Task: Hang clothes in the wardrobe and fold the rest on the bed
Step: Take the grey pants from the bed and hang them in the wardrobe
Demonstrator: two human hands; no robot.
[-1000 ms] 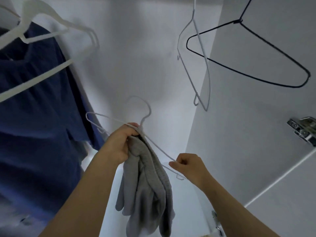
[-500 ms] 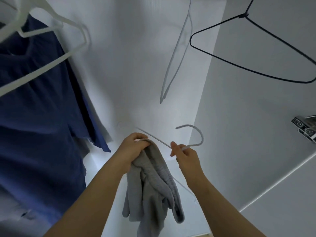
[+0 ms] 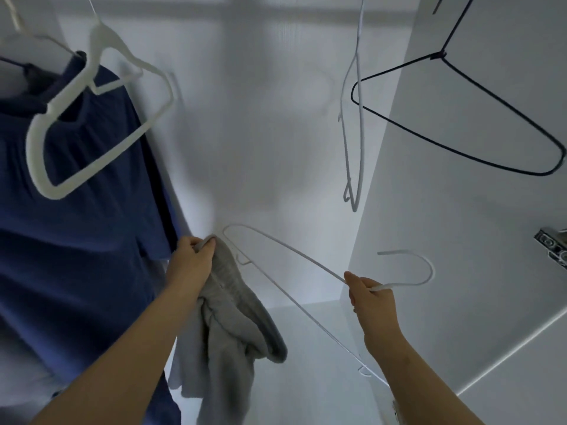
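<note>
Head view, looking into a white wardrobe [image 3: 276, 133]. At far left a blue garment [image 3: 76, 240] hangs down, with a thick white plastic hanger [image 3: 61, 98] dangling empty in front of its upper part. Just right of the blue cloth, the left hand [image 3: 191, 265] is raised with its fingers [image 3: 204, 245] clenched around the top edge of a grey garment [image 3: 233, 326], which droops bunched below the hand and along the forearm, off the hanger and in mid-air near the wardrobe's middle. A thin white wire hanger [image 3: 306, 259] lies tilted between the two hands, its rounded far end just beside the left hand and the grey cloth. The right hand [image 3: 371, 302] grasps this hanger at its neck, fingers [image 3: 352, 279] curled round the wire, and the hook points right past the knuckles. Higher up, another pale wire hanger [image 3: 361, 118] hangs edge-on, and a black wire hanger [image 3: 439, 55] hangs beside it against the right wall. A metal hinge [image 3: 552, 246] sits at the right edge.
</note>
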